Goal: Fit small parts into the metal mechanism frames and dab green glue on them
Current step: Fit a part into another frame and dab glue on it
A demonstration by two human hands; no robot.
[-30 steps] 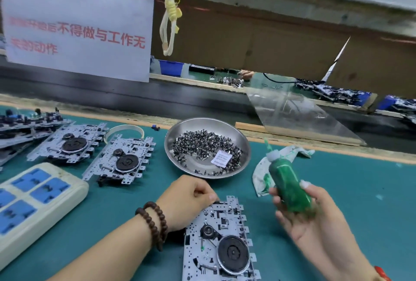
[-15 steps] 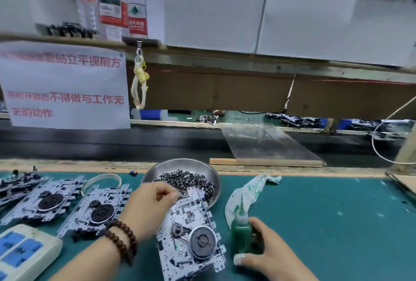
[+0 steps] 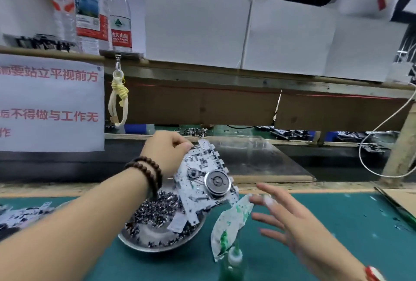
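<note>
My left hand [image 3: 167,150] grips the top edge of a metal mechanism frame [image 3: 202,181] and holds it lifted and tilted above the steel bowl [image 3: 157,242]. The bowl holds several small dark parts [image 3: 157,211] and a white slip. The frame carries a round flywheel [image 3: 217,182]. My right hand [image 3: 286,220] hovers over the green mat with fingers spread and holds nothing. The green glue bottle [image 3: 233,262] stands upright on the mat below that hand, apart from it. A green-stained white rag [image 3: 229,222] lies next to the bottle.
More mechanism frames [image 3: 24,213] lie at the far left of the green mat [image 3: 326,224]. A clear plastic sheet [image 3: 258,156] lies on a wooden strip behind the bowl. A shelf with water bottles [image 3: 90,10] and white boxes [image 3: 225,28] overhangs the bench. A white cable [image 3: 369,145] loops at the right.
My left hand has lifted the frame off the mat, up over the bowl. My right hand has let go of the glue bottle and moved up and right, fingers spread.
</note>
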